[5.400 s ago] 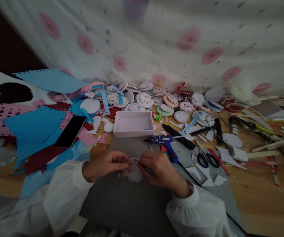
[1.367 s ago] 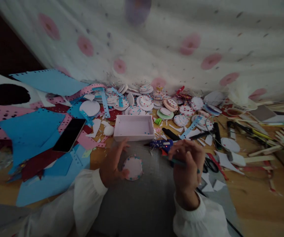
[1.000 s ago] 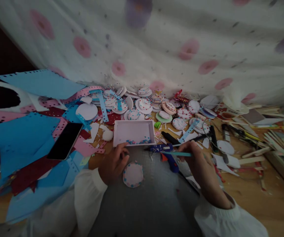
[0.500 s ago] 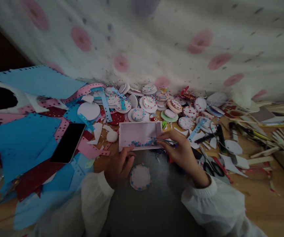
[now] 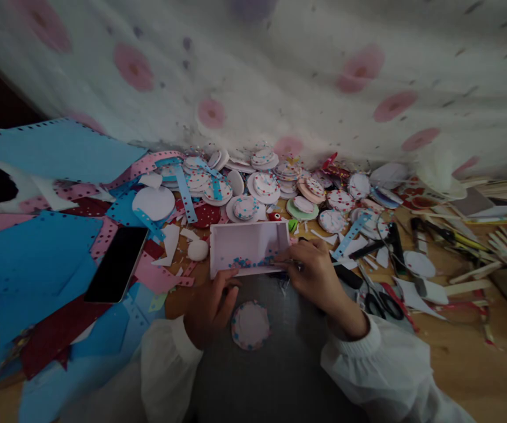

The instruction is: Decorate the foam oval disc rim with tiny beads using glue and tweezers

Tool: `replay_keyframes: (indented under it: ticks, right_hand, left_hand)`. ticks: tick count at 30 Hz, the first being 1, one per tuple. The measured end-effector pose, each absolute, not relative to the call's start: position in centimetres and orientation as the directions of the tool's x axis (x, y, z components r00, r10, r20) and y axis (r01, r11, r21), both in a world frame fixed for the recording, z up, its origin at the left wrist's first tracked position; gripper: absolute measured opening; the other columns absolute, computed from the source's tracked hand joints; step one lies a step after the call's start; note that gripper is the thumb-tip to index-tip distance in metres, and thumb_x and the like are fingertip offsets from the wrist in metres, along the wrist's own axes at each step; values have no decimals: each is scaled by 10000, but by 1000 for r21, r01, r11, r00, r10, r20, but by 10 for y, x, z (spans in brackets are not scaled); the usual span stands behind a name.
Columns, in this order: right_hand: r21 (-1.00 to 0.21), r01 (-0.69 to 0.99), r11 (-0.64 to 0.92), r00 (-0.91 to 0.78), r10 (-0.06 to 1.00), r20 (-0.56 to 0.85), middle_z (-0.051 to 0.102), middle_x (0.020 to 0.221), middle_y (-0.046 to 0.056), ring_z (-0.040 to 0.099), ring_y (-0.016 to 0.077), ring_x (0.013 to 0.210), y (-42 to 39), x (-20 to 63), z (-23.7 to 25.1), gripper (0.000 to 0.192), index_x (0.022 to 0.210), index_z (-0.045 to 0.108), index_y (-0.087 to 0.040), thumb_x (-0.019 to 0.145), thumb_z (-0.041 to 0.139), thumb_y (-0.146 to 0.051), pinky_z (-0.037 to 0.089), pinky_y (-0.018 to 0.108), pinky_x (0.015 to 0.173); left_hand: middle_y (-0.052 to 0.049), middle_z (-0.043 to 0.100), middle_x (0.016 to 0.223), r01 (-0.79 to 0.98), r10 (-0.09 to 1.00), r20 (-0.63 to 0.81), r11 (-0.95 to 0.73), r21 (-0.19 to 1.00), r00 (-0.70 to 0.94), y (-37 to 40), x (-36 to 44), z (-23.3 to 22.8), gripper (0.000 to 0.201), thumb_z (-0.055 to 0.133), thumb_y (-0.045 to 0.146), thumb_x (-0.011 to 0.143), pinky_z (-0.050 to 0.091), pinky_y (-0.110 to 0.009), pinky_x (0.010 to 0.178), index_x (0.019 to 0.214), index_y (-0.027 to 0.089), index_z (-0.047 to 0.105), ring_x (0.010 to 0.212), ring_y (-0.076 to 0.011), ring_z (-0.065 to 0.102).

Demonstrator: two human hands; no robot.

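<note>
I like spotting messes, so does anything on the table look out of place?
Yes, a few things. The tiny beads are bunched along the near side of the pale box, not spread evenly. A phone lies on coloured sheets, odd among craft bits. White paper scraps lie scattered near the scissors, looking untidy.

A shallow, pale box (image 5: 235,241) sits just beyond the left grip (image 5: 212,302), which touches its near edge. Loose blue and pink beads (image 5: 242,262) line its near side, reaching the right grip (image 5: 312,273). A flat, pale disc (image 5: 251,326), bead-rimmed, lies just right of the left grip.
</note>
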State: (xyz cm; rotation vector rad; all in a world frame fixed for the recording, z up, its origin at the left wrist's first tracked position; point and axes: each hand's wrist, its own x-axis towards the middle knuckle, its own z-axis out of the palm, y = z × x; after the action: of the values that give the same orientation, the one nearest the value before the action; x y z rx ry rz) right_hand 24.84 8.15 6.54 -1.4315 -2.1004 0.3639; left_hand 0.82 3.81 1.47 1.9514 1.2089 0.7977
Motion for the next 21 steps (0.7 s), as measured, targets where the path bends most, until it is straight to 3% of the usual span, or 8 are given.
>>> replay_keyframes:
  ticks: [5,8,15,21]
  right_hand:
    - [-486,784,387,-282,919,277,681,747,11,600,193,758,85,243,65,161,712,655,-209,734,622,-53,304,353,754]
    - [-534,749,393,-248,913,325,688,720,-9,604,181,730,84,245,65,132,728,659,-220,744,654,-89,318,351,759]
    - [-617,687,384,-52,873,486,693,712,-8,619,179,710,68,246,63,47,763,680,-235,792,682,-199,365,358,751]
    - [-727,603,329,135,856,500,725,762,4,648,197,752,48,240,52,18,778,689,-243,785,701,-232,418,369,765]
  left_hand:
    - [-68,673,1037,473,914,142,-324,819,380,38,7,12,317,413,222,958,473,-337,844,1274,210,397,952,-185,637]
    - [-66,664,1035,468,914,144,-324,823,380,38,7,12,342,413,219,956,470,-340,844,1297,217,385,937,-182,630]
    - [-80,615,1075,493,928,154,-315,811,340,40,10,14,451,404,210,952,469,-340,835,1396,224,329,877,-166,602]
    - [-83,621,1070,456,923,239,-360,814,302,40,11,16,488,425,197,945,488,-322,825,1420,220,315,859,-153,600]
